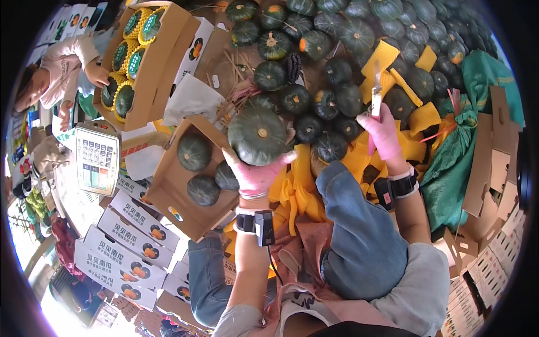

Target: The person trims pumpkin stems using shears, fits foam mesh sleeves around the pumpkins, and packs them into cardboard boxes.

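My left hand [259,175], in a pink glove, grips a round dark green pumpkin [250,135] from below, its stem scar facing up. My right hand [383,132], also gloved in pink, is closed around a small hand tool [376,92] with a pointed metal blade; it looks like clippers, though its exact kind is unclear. Beneath the held pumpkin and to its left stands an open cardboard box [168,194] with several pumpkins inside. A large pile of green pumpkins [357,35] spreads out beyond both hands.
Yellow foam netting [303,168] lies between my knees and the pile. At left are a scale [96,159], stacked printed boxes [120,253] and a box of net-wrapped pumpkins [163,62] beside another person [62,78]. A green sack [449,168] and flattened cardboard [488,168] lie right.
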{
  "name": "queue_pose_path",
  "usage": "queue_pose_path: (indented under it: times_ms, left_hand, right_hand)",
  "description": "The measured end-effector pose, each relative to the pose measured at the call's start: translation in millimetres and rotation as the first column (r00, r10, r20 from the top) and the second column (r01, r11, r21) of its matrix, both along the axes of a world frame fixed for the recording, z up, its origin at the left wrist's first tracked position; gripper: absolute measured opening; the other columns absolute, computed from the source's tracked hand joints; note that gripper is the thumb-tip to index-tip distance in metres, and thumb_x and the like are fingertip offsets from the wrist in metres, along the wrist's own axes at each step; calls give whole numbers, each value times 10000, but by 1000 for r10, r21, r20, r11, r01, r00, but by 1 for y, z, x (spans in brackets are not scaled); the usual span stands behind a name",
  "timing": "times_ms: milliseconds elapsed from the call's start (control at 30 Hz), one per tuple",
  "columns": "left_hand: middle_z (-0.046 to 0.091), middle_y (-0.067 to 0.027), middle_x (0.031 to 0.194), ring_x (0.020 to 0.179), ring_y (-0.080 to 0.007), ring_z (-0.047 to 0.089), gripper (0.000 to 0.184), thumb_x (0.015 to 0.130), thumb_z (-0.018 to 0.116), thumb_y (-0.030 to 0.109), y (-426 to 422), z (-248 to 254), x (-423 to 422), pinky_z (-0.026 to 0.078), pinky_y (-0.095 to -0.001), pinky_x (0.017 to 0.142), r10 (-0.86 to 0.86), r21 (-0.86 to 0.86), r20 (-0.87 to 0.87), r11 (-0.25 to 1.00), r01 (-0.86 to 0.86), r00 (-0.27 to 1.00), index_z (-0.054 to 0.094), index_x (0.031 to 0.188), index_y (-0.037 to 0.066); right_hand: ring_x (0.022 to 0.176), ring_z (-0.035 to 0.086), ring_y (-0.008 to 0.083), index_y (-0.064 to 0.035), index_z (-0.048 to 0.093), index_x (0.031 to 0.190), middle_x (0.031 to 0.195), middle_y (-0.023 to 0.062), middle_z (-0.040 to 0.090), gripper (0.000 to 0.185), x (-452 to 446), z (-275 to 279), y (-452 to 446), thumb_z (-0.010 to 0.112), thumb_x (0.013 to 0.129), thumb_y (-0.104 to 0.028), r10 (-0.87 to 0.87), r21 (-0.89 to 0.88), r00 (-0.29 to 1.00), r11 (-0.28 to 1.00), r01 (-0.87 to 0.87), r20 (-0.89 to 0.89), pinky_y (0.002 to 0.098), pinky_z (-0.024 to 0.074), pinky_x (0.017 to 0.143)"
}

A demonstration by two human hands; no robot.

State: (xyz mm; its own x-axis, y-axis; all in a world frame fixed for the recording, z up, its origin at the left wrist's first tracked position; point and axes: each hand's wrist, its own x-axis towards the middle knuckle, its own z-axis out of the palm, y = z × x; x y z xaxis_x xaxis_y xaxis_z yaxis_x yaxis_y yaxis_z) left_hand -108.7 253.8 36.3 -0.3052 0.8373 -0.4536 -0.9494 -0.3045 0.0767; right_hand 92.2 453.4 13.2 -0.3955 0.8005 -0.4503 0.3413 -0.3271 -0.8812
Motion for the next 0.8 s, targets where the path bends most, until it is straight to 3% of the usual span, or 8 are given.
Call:
queue_pose_path:
  times_ms: [133, 200, 233, 367, 467, 567, 700, 800]
  left_hand:
    - [375, -146, 1310, 1140, -331, 438, 724, 746, 656, 515, -4, -20, -14, 485, -553, 833, -265, -512, -434, 859, 6, 861, 382, 1304, 143]
    - [403, -104, 1256, 1104, -269, 463, 564, 785, 675, 316, 4, -31, -17, 510, -483, 800, -338, -590, -536, 805, -57, 774, 417, 1260, 156]
    - [405, -92, 1251, 1096, -267, 467, 554, 792, 674, 273, 19, -26, -20, 513, -472, 790, -323, -669, -385, 743, -20, 865, 412, 1268, 167]
    - [438, -79, 1223, 1059, -270, 489, 541, 847, 607, 190, 65, -27, -27, 482, -450, 794, -349, -693, -457, 716, -81, 818, 348, 1321, 192]
    - [502, -91, 1174, 1009, -242, 537, 518, 874, 579, 177, 79, -55, -32, 471, -379, 809, -363, -505, -547, 862, 49, 754, 345, 1333, 126]
    - [556, -81, 1095, 952, -200, 567, 468, 881, 574, 167, 81, -73, -26, 480, -331, 792, -505, -486, -550, 841, 236, 666, 391, 1296, 49]
    - [590, -114, 1071, 902, -189, 593, 419, 805, 674, 208, 68, -83, 17, 496, -292, 784, -798, -784, -588, 602, 151, 127, 525, 1158, 37]
    - [560, -159, 1080, 989, -324, 557, 446, 732, 705, 214, 52, -100, 61, 470, -402, 873, -637, -655, -715, 754, -40, -289, 554, 1128, 76]
  right_hand:
    - [606, 496, 109, -47, 458, 851, 710, 23, 507, 281, 3, -4, 5, 699, 709, -73, -112, -162, 993, 980, 117, 41, 251, 409, 545]
    - [614, 496, 116, -39, 468, 856, 734, 33, 510, 278, 9, -17, 6, 694, 698, -67, -82, -134, 991, 986, 96, 107, 257, 418, 564]
    - [625, 500, 109, -41, 474, 872, 751, 30, 519, 276, 13, -21, 6, 692, 706, -73, -64, -131, 991, 988, 80, 119, 250, 416, 575]
    - [624, 510, 109, -34, 485, 918, 797, 39, 538, 288, 33, -38, 8, 679, 718, -103, 21, -84, 973, 997, -2, 229, 258, 420, 531]
    - [525, 503, 135, -30, 483, 876, 750, 50, 520, 292, 46, -38, 14, 687, 689, -125, 25, -84, 973, 996, -5, 231, 293, 395, 398]
    - [452, 491, 157, -33, 477, 866, 712, 47, 513, 267, 58, -39, 15, 669, 700, -117, -29, -381, 984, 920, 95, 175, 300, 370, 331]
    - [464, 501, 161, -37, 469, 900, 688, 48, 502, 265, 64, -36, 2, 648, 718, -109, 6, -506, 993, 861, 56, 119, 290, 401, 362]
    - [467, 486, 156, -43, 448, 970, 711, 44, 487, 330, 75, -69, -17, 652, 717, -96, -10, -445, 997, 895, 45, 80, 281, 406, 388]
